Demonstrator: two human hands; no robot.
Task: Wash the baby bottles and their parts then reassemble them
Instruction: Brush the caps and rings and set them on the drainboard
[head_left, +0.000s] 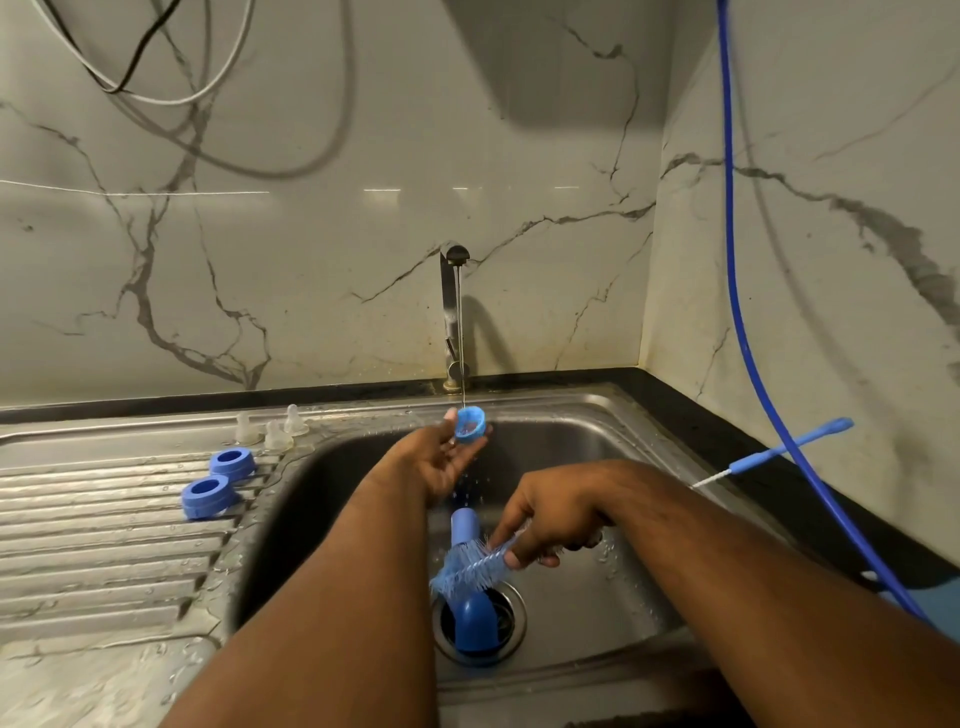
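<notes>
My left hand (441, 462) pinches a small blue bottle cap (470, 425) under the thin stream from the tap (453, 312), its hollow side facing me. Lower in the sink, my right hand (556, 519) grips the handle of a blue bottle brush (467, 569), bristles pointing left. Beneath the brush, blue bottle parts (470, 613) lie on the sink drain. Two blue screw rings (208, 496) (232, 462) sit on the draining board, and three clear teats (278, 428) stand behind them.
The steel sink (597, 415) has wet walls. A thin blue nipple brush (779, 452) lies on the dark counter to the right. A blue hose (737, 312) hangs down the right wall. Cables hang on the marble wall at top left.
</notes>
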